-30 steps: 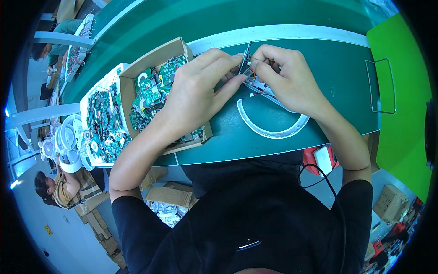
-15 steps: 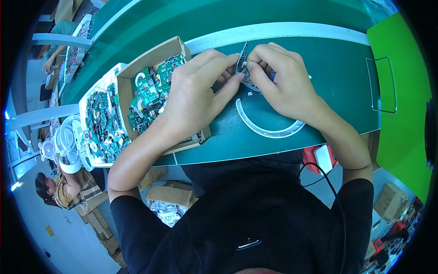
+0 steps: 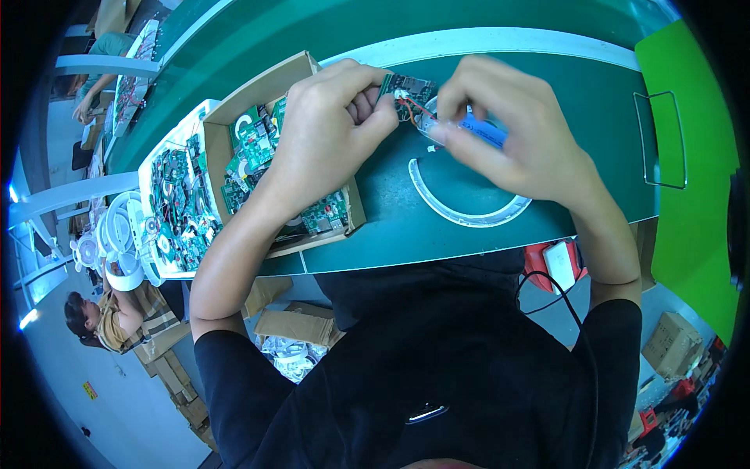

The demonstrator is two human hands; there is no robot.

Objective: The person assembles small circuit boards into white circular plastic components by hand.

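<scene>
My left hand (image 3: 332, 129) is closed on the edge of a green circuit board (image 3: 414, 84), which is tilted up above the table. A red wire (image 3: 422, 109) runs from a white plug on the board toward my right fingertips. Smeared by motion, my right hand (image 3: 512, 129) is beside the board with its fingers bent; whether it grips the wire I cannot tell. A blue cylindrical battery (image 3: 482, 130) shows between its fingers and thumb, partly hidden. A small white connector (image 3: 432, 148) is just below. Nearer me lies a curved whitish translucent strip (image 3: 469, 222).
A cardboard box (image 3: 258, 90) full of green circuit boards stands left of my hands, beside a white tray (image 3: 145, 184) heaped with more boards and wires. A wire handle (image 3: 662, 141) sits by the green panel (image 3: 699, 195) on the right. Two people work at the far left.
My right hand has moved right and away from the board, uncovering the red wire and the blue battery. My left hand has turned the board so its face shows.
</scene>
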